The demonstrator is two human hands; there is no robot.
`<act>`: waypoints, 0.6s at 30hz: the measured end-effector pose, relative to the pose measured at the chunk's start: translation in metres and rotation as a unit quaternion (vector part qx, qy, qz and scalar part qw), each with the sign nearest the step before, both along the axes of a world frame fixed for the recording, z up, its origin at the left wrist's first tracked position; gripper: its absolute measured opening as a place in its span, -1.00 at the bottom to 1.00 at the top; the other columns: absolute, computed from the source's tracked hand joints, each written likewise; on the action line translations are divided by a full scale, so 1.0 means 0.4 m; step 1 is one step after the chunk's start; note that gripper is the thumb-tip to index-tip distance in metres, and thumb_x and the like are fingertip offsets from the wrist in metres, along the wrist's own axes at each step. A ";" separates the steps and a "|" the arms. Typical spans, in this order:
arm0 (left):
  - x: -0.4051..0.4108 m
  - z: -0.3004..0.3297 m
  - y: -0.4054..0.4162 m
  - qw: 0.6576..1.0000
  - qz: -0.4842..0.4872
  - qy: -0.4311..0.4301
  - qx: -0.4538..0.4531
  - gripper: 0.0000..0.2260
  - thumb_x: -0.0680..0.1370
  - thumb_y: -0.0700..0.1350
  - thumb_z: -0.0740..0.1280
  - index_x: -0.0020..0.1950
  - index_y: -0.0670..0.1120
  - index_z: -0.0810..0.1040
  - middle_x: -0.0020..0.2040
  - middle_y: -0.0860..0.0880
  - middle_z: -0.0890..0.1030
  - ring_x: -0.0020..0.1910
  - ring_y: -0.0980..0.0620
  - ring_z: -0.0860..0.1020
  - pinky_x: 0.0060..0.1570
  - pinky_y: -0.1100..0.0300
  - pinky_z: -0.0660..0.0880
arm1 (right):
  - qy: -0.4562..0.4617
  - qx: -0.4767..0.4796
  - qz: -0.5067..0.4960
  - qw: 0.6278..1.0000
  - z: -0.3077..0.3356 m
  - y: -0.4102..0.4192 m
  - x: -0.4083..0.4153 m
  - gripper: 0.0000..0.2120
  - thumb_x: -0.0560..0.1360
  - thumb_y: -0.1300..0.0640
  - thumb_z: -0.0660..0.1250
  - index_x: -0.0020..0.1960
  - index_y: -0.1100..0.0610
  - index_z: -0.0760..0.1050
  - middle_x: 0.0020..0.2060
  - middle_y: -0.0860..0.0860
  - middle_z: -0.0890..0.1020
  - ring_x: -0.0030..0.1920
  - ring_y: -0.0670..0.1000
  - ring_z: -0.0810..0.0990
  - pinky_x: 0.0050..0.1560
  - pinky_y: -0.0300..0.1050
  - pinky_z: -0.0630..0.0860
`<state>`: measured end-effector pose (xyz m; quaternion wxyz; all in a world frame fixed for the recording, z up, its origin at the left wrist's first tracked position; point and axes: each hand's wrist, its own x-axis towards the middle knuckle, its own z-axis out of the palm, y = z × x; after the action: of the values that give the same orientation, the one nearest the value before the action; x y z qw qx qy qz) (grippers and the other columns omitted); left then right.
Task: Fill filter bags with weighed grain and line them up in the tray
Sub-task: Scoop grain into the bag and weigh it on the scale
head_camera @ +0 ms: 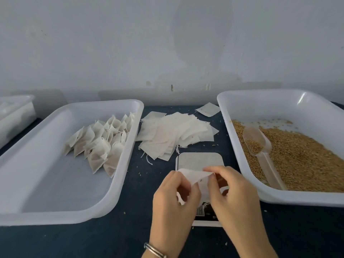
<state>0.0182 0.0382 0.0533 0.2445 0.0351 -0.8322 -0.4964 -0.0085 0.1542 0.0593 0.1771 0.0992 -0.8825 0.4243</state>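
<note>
My left fingers [183, 185] and right fingers [216, 176] pinch one thin white empty filter bag [193, 176] above the small white scale [200, 160]. Filled white bags [98, 144] line the left white plastic tray [55, 183]; golden grain [301, 157] fills the right tray [279, 97].

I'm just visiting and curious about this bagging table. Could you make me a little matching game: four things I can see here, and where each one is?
Things:
1. scoop
2. filled bags
3. empty bag
4. pile of flat bags

Places:
A. lined up in the left tray
B. loose on the dark table between the two trays
C. lying on the grain in the right tray
D. pinched between the left hand and right hand, above the scale

Pairs: 1-C, 2-A, 3-D, 4-B
</note>
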 end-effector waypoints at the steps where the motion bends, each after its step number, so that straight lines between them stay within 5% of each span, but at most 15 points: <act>1: 0.003 0.002 0.006 0.999 0.004 0.013 -0.046 -0.74 0.44 -0.08 0.32 -0.38 0.02 0.29 -0.35 0.09 0.40 -0.42 0.13 0.35 -0.43 0.40 0.26 | -0.005 0.012 0.020 1.000 0.001 0.000 0.002 -0.81 0.48 0.18 0.35 0.05 -0.03 0.59 -0.17 -0.21 0.59 -0.19 -0.14 0.58 -0.20 -0.13 0.58; 8: 0.010 0.036 -0.005 0.989 0.018 0.085 -0.120 -0.65 0.28 -0.42 0.26 -0.32 0.03 0.30 -0.15 0.15 0.39 -0.16 0.07 0.40 -0.32 0.43 0.28 | 0.002 -0.036 0.143 0.989 0.016 0.004 0.013 -0.71 0.50 0.25 0.33 -0.18 -0.05 0.28 -0.36 -0.08 0.43 -0.36 -0.01 0.46 -0.39 -0.23 0.41; 12: 0.000 0.050 -0.020 0.998 0.026 0.060 -0.018 -0.59 0.30 -0.54 0.27 -0.37 0.00 0.37 -0.18 0.07 0.46 -0.29 0.10 0.42 -0.37 0.42 0.30 | 0.001 0.011 0.259 0.966 0.036 0.005 0.018 -0.85 0.57 0.17 0.26 -0.13 -0.04 0.41 -0.31 -0.09 0.46 -0.35 -0.04 0.49 -0.32 -0.10 0.47; 18: 0.004 0.053 -0.023 0.998 -0.003 0.062 -0.007 -0.69 0.30 -0.41 0.30 -0.36 0.00 0.37 -0.25 0.08 0.45 -0.33 0.09 0.43 -0.36 0.43 0.33 | 0.038 0.157 0.183 0.970 0.050 0.008 0.018 -0.79 0.39 0.22 0.32 -0.18 -0.08 0.62 -0.28 -0.10 0.54 -0.50 -0.06 0.49 -0.58 -0.08 0.45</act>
<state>0.0200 0.0290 0.0746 0.2940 0.0001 -0.8192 -0.4924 -0.0013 0.1573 0.0792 0.1120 0.3014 -0.8976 0.3015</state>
